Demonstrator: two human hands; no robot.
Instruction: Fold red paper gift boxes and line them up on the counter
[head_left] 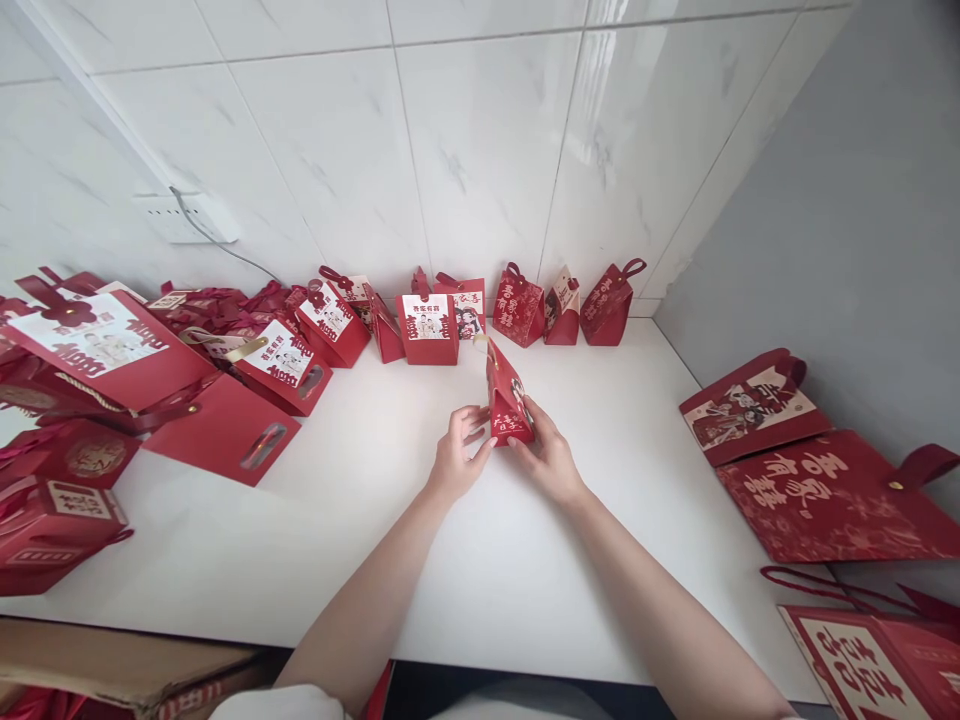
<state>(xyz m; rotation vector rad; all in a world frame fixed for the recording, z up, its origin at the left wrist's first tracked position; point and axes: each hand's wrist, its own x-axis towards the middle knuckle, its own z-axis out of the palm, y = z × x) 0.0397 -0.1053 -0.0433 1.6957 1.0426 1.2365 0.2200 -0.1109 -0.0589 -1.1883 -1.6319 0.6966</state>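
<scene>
A small red folded-paper gift box point(511, 412) with pale lettering and a cartoon figure stands upright on the white table. My left hand point(459, 455) holds its left side, the thumb at the bottom edge and the fingers curled beside it. On the right side my right hand point(551, 458) grips the box, its thumb at the lower front and its fingers along the printed side. A gold-coloured strap shows at the box's peak. Behind it, a red box with a white printed label point(426, 330) and a red box with gold lettering point(520, 305) stand along the wall.
Many red gift boxes point(97, 350) crowd the left side of the table. Flat red gift bags point(832, 495) lean along the right side. A cardboard box point(112, 660) sits below the front left edge. A cable point(225, 248) runs from a wall socket.
</scene>
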